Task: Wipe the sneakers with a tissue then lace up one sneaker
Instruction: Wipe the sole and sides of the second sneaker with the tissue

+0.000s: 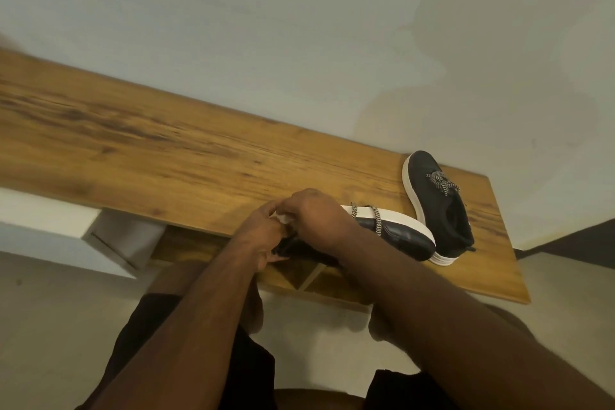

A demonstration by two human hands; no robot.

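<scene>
A black sneaker with a white sole (404, 238) lies on its side at the near edge of the wooden table (173, 156), a black-and-white lace draped over its sole. My left hand (263, 236) grips its heel end. My right hand (316, 213) curls over the shoe, and a white tissue (285, 218) shows between the two hands; which hand holds it is unclear. A second black sneaker (439, 206) stands upright at the table's right end, its lace tied.
The table runs along a white wall and ends just right of the second sneaker. An open shelf space and a white box (123, 236) sit under the tabletop. My knees and dark shorts are below, over a pale floor.
</scene>
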